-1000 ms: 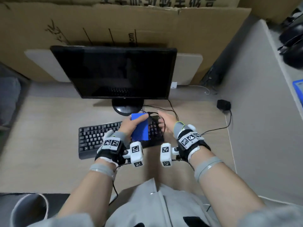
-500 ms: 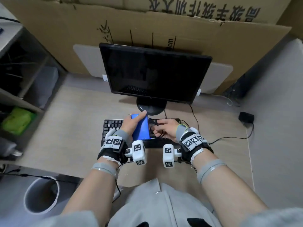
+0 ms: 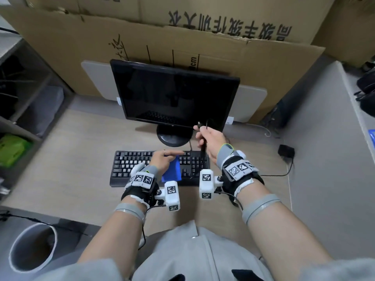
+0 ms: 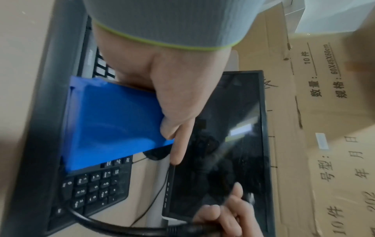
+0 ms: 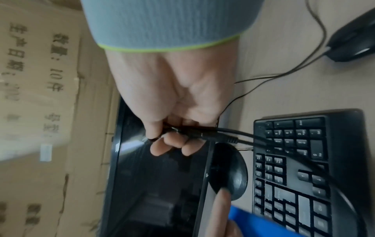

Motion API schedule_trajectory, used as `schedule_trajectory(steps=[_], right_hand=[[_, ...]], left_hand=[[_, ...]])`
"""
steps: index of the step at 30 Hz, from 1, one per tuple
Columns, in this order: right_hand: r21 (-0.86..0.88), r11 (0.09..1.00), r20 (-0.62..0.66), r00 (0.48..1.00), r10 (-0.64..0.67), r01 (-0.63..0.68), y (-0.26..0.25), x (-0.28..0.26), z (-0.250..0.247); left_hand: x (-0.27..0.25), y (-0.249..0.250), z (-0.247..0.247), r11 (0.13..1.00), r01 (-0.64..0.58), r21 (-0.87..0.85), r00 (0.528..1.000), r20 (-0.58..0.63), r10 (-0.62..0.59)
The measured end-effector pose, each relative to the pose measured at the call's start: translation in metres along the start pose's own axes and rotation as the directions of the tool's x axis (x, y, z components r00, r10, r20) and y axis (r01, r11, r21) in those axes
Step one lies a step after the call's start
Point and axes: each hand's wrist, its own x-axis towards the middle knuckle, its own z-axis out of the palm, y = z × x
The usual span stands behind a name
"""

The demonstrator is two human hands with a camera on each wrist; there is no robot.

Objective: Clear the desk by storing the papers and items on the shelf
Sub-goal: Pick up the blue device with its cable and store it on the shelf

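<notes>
A flat blue box (image 3: 172,171) hangs over the black keyboard (image 3: 132,165), held by my left hand (image 3: 164,159) with the thumb on its face (image 4: 113,121) and the forefinger stretched out past its edge. My right hand (image 3: 207,136) is raised in front of the monitor's lower right corner. Its fingers are curled round a black cable (image 5: 223,135) just behind the plug (image 3: 199,124). The cable (image 4: 121,224) droops from that hand down to the keyboard's right end. The blue box (image 5: 263,222) shows at the bottom of the right wrist view.
A dark monitor (image 3: 174,94) on a round foot stands behind the keyboard, with cardboard boxes (image 3: 203,43) behind it. A grey shelf unit (image 3: 26,126) with a green item (image 3: 11,149) is at the left. A black mouse (image 3: 286,152) lies at the right, a round bin (image 3: 32,246) lower left.
My right hand has lifted the black cable off the keyboard up to the monitor's lower edge. My left hand has drawn the blue box lower and nearer. The head view has swung left.
</notes>
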Motion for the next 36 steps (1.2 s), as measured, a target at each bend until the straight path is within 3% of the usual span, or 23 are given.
schedule_trajectory(steps=[3,6,18,22,25,29,34,36], right_hand=[[-0.106,0.994,0.074,0.997,0.007,0.001,-0.002,-0.002,0.009],[-0.133,0.991,0.0,1.0,0.022,-0.022,-0.012,-0.003,0.005],[0.01,0.997,-0.129,0.989,-0.068,0.07,-0.001,-0.012,0.012],[0.279,0.953,-0.104,0.983,0.15,-0.116,-0.001,-0.008,0.019],[0.279,0.934,-0.054,0.967,0.249,-0.224,0.014,-0.01,0.028],[0.181,0.961,-0.094,0.969,0.227,-0.208,0.027,-0.012,0.048],[0.248,0.949,-0.065,0.973,0.219,-0.197,0.021,-0.003,0.048],[0.28,0.946,-0.117,0.972,0.203,-0.164,0.016,-0.003,0.048]], left_hand=[[-0.005,0.013,0.016,0.993,-0.073,0.097,0.99,0.129,0.061],[-0.009,0.019,0.022,0.984,-0.128,0.122,0.98,0.168,0.106],[-0.004,0.008,-0.015,0.984,-0.133,0.116,0.986,0.113,0.12],[-0.001,0.008,-0.027,0.996,-0.084,0.0,0.994,0.066,0.084],[0.001,0.01,-0.039,0.986,-0.015,-0.165,0.999,0.031,0.02],[0.011,0.016,-0.052,0.994,-0.075,-0.084,0.996,0.04,0.079],[0.015,0.013,-0.059,0.994,-0.042,-0.098,0.998,0.04,0.046],[0.016,0.011,-0.061,0.995,-0.034,-0.092,0.999,0.039,0.037]])
